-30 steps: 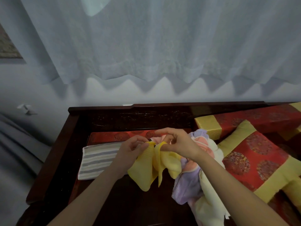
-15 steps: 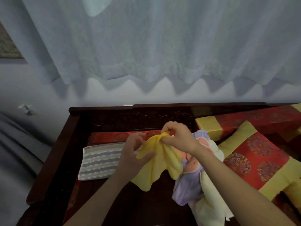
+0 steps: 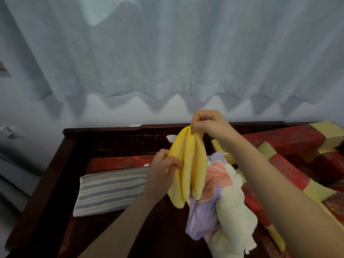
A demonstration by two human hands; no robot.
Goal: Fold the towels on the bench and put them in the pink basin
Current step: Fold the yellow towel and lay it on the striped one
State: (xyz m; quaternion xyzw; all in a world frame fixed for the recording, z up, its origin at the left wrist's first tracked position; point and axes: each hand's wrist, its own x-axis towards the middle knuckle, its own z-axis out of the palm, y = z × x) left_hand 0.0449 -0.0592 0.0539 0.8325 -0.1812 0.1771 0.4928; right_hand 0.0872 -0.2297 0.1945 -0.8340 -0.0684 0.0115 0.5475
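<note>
A yellow towel (image 3: 189, 164) hangs in loose folds above the dark wooden bench (image 3: 115, 231). My right hand (image 3: 208, 123) pinches its top corner, held high. Lower and to the left, my left hand (image 3: 163, 164) grips the towel's left edge. Under the yellow towel lies a heap of unfolded towels (image 3: 221, 198): lilac, pink and cream. A folded grey-striped towel (image 3: 111, 189) lies flat on the bench to the left. No pink basin shows in this view.
Red and yellow cushions (image 3: 290, 164) fill the bench's right side, and a red mat (image 3: 119, 161) lies under the striped towel. The bench's raised dark rim (image 3: 104, 130) runs along the back and left. A white curtain (image 3: 167, 53) hangs behind.
My right hand has lifted the yellow towel's corner well up, so the towel now hangs long. My left hand has slid down along its left edge.
</note>
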